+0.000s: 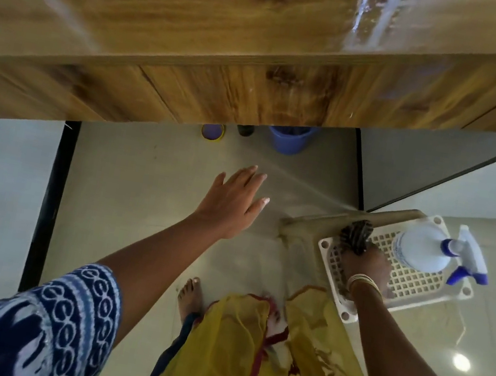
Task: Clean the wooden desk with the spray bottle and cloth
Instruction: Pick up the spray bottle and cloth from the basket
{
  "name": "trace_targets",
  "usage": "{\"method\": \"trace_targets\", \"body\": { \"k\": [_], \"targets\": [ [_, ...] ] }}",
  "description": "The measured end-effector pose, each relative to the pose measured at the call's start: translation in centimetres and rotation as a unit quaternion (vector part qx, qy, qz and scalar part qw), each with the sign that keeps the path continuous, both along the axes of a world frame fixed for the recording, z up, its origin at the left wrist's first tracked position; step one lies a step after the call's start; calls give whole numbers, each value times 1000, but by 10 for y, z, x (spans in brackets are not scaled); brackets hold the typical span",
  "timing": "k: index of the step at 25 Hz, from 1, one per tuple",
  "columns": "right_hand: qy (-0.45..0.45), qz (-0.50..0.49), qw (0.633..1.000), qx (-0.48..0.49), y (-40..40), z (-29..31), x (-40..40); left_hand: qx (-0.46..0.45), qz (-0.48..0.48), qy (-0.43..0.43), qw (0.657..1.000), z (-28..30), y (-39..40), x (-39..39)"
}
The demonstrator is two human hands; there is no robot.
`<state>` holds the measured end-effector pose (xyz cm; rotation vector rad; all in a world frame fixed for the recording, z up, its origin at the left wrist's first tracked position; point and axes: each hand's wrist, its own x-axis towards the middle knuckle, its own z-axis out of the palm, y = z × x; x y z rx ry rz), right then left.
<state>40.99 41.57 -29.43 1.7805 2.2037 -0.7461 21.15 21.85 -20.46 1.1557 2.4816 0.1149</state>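
The wooden desk [200, 32] fills the upper part of the head view, with wet streaks shining on its top at the right. A white spray bottle [426, 250] with a blue trigger lies on its side on a beige plastic stool [413, 287] at the right. My right hand [364, 266] rests on the stool, closed around a dark striped cloth [357, 235]. My left hand [234, 202] hovers over the floor below the desk's front edge, fingers spread and holding nothing.
Under the desk stand a blue bucket [289, 139], a dark bottle [246, 130] and a small round tin [212, 132]. A black strip [48, 203] runs along the floor at the left. My foot [190, 296] and a yellow scarf [244, 361] are below.
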Motion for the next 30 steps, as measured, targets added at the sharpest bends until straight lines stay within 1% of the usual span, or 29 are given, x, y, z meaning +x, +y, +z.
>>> {"method": "trace_targets", "body": {
  "k": [1,2,3,4,5,6,7,8,9,10,11,13,14,15,16,18,19,21,22,23,25,26,27,30],
  "targets": [
    [63,-37,997,-22,-1,11,-10,14,25,-39,999,1,6,1],
    [125,-61,989,-48,-2,20,-21,23,63,-96,993,4,13,2],
    [180,-76,977,-82,-3,28,-33,29,106,-164,980,9,21,5],
    [238,-89,959,-126,-4,36,-44,35,146,-234,961,14,29,8],
    [294,-114,932,-181,-6,46,-57,41,177,-303,936,20,37,12],
    [347,-152,894,-241,-8,55,-67,42,196,-357,912,24,44,14],
    [383,-190,853,-300,-10,64,-76,42,203,-388,898,26,50,15],
    [405,-223,810,-360,-12,71,-82,43,205,-402,891,26,54,16],
    [413,-246,770,-419,-13,81,-84,52,206,-413,886,24,56,17],
    [416,-254,739,-465,-15,87,-85,70,209,-423,879,22,57,18],
    [420,-253,715,-499,-15,92,-84,96,217,-429,871,21,59,19],
    [436,-245,687,-527,-13,96,-78,139,239,-428,861,23,61,19],
    [444,-248,682,-527,-13,95,-75,151,247,-424,858,23,63,19],
    [446,-257,686,-514,-13,96,-72,160,254,-419,857,23,65,21],
    [443,-281,702,-482,-10,92,-67,165,260,-415,856,22,66,23],
    [432,-374,723,-388,1,82,-53,166,276,-410,853,20,70,30],
    [425,-417,721,-356,11,76,-43,168,286,-410,850,18,71,34],
    [404,-486,703,-328,25,64,-22,182,300,-416,839,12,73,41],
    [385,-517,703,-300,30,59,-15,188,301,-418,836,11,74,44],
    [365,-549,703,-265,33,57,-12,190,299,-419,836,11,75,46],
    [352,-602,690,-191,40,57,-9,184,292,-418,841,7,77,48],
    [357,-614,684,-168,46,54,-9,179,288,-416,844,6,77,49],
    [349,-608,696,-157,51,55,-9,173,286,-413,847,5,76,49],
    [361,-597,702,-142,62,59,-8,160,286,-408,852,2,72,48]
  ]
}}
